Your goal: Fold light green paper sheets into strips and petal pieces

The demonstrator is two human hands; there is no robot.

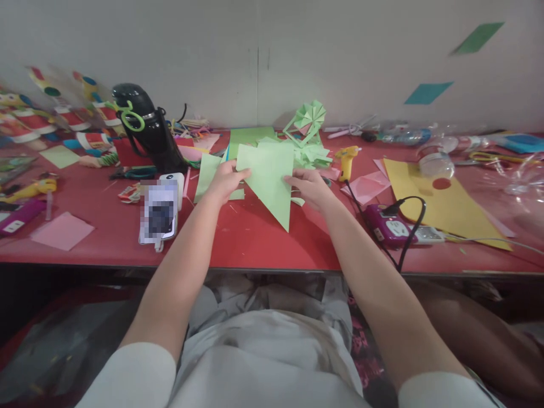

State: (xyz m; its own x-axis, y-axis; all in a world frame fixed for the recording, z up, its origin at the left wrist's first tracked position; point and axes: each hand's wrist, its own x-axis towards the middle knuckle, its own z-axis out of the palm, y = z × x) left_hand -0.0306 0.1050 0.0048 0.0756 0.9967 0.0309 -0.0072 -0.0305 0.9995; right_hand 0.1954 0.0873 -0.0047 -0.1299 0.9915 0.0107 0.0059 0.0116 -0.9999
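Note:
A light green sheet of paper (272, 175) is held up above the red table, one pointed corner hanging toward me. My left hand (228, 178) pinches its left edge between thumb and fingers. At the right edge, my right hand (308, 186) grips it the same way. Behind it lie more green sheets (208, 175) and a heap of folded green paper pieces (312, 154). A pleated green paper rosette (310, 118) stands at the back of that heap.
Left of my arms are a phone (160, 209) and a black bottle (142, 124). To the right sit a yellow glue gun (348, 161), a purple power strip (389, 225) with cables, a yellow sheet (450, 198) and plastic bottles (436, 161). The table's front edge (272, 268) is close to me.

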